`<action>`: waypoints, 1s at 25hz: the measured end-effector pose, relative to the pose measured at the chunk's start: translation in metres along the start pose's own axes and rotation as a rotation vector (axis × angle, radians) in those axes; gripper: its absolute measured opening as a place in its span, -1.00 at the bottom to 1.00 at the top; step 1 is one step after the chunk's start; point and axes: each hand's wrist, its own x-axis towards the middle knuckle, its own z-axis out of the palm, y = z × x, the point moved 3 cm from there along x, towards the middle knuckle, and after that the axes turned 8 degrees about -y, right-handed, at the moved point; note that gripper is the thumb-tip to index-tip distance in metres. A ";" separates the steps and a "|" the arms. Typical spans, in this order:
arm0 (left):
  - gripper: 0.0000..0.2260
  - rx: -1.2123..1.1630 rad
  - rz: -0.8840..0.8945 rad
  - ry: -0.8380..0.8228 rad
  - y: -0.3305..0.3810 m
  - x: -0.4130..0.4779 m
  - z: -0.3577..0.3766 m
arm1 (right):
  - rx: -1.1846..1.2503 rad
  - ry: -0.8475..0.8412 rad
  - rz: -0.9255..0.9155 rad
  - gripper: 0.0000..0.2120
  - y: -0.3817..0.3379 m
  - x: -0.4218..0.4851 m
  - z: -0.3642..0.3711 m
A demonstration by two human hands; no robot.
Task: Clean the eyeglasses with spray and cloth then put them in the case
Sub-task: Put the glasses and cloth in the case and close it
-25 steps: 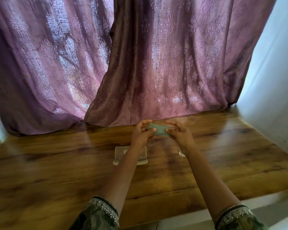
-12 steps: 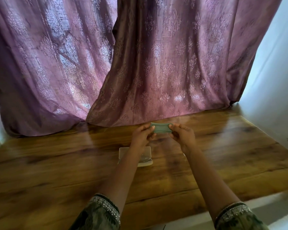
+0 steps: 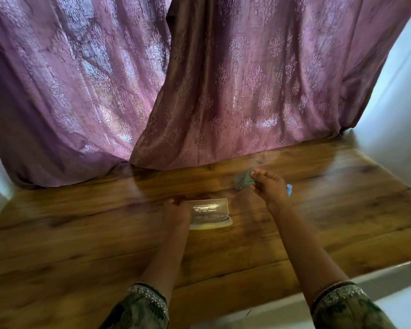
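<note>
A clear plastic eyeglass case (image 3: pixel 210 213) lies on the wooden table (image 3: pixel 81 233), its printed lid facing up. Dark eyeglasses (image 3: pixel 208 219) show faintly through it. My left hand (image 3: pixel 177 216) lies over the case's left end; blur hides whether the fingers grip it. To the right and a little farther back, my right hand (image 3: pixel 269 186) pinches a bunched grey-green cloth (image 3: pixel 243 181) above the table. A small blue object (image 3: pixel 289 189), perhaps the spray bottle, peeks out behind my right hand.
Purple patterned curtains (image 3: pixel 223 91) hang down onto the back of the table. White walls (image 3: pixel 394 110) close in the right and left sides. The table's front edge (image 3: pixel 271 302) is white.
Both hands held the cloth between them before. My left hand has let go and dropped to the case. My right hand has kept the cloth, now bunched, and shifted right.
</note>
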 end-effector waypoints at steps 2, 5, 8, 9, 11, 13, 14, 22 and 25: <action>-0.63 0.117 -0.019 -0.119 -0.018 0.009 -0.005 | 0.043 0.022 0.014 -0.86 0.007 0.001 0.004; -0.67 0.060 -0.109 -0.194 -0.036 0.020 -0.009 | 0.078 0.050 0.030 -0.86 0.017 0.000 0.008; -0.79 -0.105 -0.177 -0.225 -0.043 0.023 -0.007 | 0.098 0.070 0.038 -0.85 0.027 -0.004 0.009; -0.79 -0.118 -0.176 -0.249 -0.044 0.023 -0.006 | 0.100 0.076 0.040 -0.85 0.030 -0.005 0.009; -0.71 -0.126 -0.159 -0.275 -0.046 0.023 -0.008 | 0.104 0.102 0.054 -0.84 0.036 -0.007 0.007; -0.51 -0.148 -0.138 -0.290 -0.050 0.023 -0.010 | 0.109 0.133 0.073 -0.84 0.041 -0.009 0.006; -0.44 -0.164 -0.120 -0.295 -0.050 0.023 -0.011 | 0.112 0.143 0.076 -0.84 0.043 -0.010 0.006; -0.34 -0.032 0.008 -0.368 -0.060 0.020 -0.017 | 0.085 0.178 0.101 -0.85 0.056 -0.021 0.006; -0.37 0.038 0.070 -0.407 -0.060 0.016 -0.019 | 0.034 0.205 0.130 -0.80 0.066 -0.024 0.010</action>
